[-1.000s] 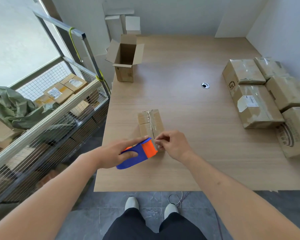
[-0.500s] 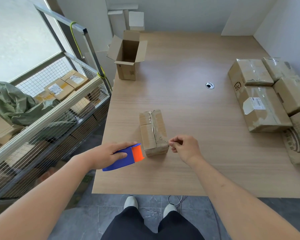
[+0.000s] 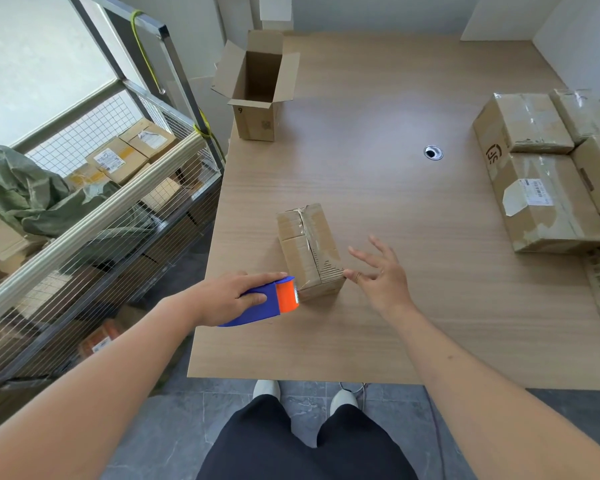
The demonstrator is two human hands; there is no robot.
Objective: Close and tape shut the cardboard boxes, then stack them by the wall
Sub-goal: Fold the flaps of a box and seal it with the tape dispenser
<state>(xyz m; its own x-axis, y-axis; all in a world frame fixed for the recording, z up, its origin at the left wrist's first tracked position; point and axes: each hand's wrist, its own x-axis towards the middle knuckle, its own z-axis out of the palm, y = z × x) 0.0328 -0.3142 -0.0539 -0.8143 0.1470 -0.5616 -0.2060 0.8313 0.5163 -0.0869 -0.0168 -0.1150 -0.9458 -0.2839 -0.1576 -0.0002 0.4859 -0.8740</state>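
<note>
A small closed cardboard box [image 3: 309, 247] lies on the wooden table [image 3: 378, 209], its top seam covered with clear tape. My left hand [image 3: 229, 296] grips a blue and orange tape dispenser [image 3: 267, 301] just left of the box's near end. To the right of that near corner my right hand [image 3: 378, 275] is spread, holding nothing, its thumb close to the corner. An open box [image 3: 257, 91] with raised flaps stands at the table's far left. Several taped boxes [image 3: 541, 174] are stacked at the right by the wall.
A wire mesh cart [image 3: 94, 216] holding parcels and a green bag [image 3: 25, 195] stands against the table's left side. A cable hole [image 3: 433, 152] sits in the tabletop. My legs and shoes [image 3: 305, 396] are at the table's near edge.
My right hand let go of the tape end, moved right and spread its fingers. My left hand drew the dispenser back from over the box to its left near end.
</note>
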